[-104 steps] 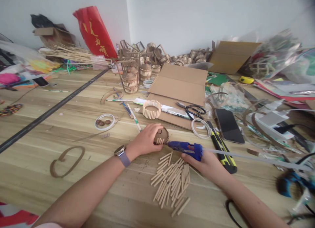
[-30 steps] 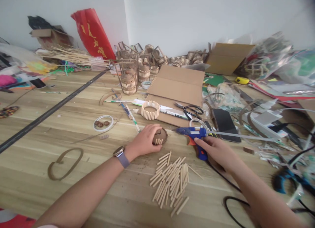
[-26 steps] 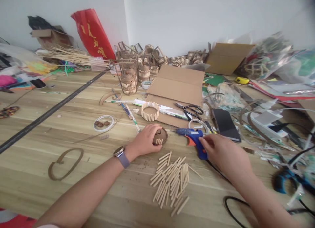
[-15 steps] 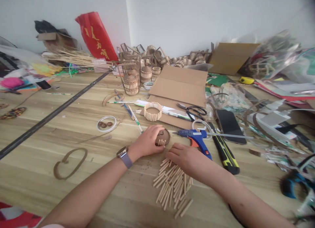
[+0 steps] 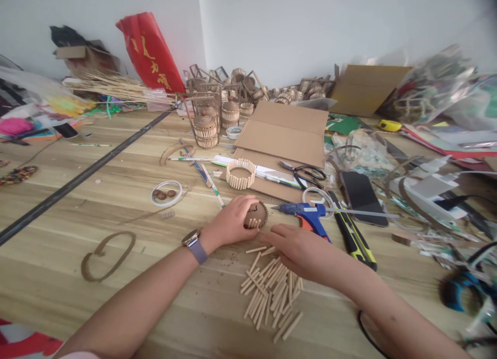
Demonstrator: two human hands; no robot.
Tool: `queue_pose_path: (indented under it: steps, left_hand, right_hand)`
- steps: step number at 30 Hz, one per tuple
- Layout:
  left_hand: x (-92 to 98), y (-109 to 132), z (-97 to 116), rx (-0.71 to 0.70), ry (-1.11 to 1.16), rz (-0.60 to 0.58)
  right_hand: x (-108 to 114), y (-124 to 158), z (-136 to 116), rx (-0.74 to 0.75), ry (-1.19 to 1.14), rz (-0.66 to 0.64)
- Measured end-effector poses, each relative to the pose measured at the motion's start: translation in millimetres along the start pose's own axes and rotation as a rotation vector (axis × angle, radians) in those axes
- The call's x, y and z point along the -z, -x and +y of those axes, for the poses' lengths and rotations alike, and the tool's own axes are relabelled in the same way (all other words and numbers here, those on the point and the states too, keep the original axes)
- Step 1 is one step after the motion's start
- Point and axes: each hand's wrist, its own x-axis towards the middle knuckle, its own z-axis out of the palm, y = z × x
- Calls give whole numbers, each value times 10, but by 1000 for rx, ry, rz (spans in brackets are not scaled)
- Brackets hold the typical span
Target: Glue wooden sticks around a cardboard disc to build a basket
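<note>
My left hand [image 5: 235, 219] is closed round the side of a small round brown base [image 5: 256, 215], which has a ridged rim and a few short sticks standing along its near edge. Dark marks show on the base's flat face. Just to the right, my right hand [image 5: 289, 245] hovers over the far end of a pile of short wooden sticks [image 5: 267, 292], its fingers bent and pressed together. Whatever may be between those fingertips is hidden. Beyond the base lies a ring of pale sticks [image 5: 240, 175].
A blue glue gun [image 5: 303, 210] and a yellow-black utility knife [image 5: 355, 237] lie right of my hands, near a phone [image 5: 364, 198] and black-handled scissors [image 5: 306, 175]. Cardboard [image 5: 281, 134] and small stick baskets [image 5: 205, 129] stand behind. A brown strip loop [image 5: 108, 255] rests left.
My right hand has shifted slightly over the stick pile, and some sticks at its far end now lie differently. My left hand stays on the round base.
</note>
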Motion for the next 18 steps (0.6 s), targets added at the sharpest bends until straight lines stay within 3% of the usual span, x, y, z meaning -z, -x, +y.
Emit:
queue_pose_path:
  steps: [3,6,14,18]
  left_hand:
    - [11,-7,18,2,-8,-6]
    - [16,-15,37,3,-8,-8]
    - [35,-14,44,26,34,-29]
    - [64,-13,67,18,57,-70]
  right_hand:
    - [146,62,-12,7,-164,6]
    - [190,69,2,0,-292,105]
    - [48,-61,83,-173,-461,385]
    - [-48,-91,93,-285,-571,416]
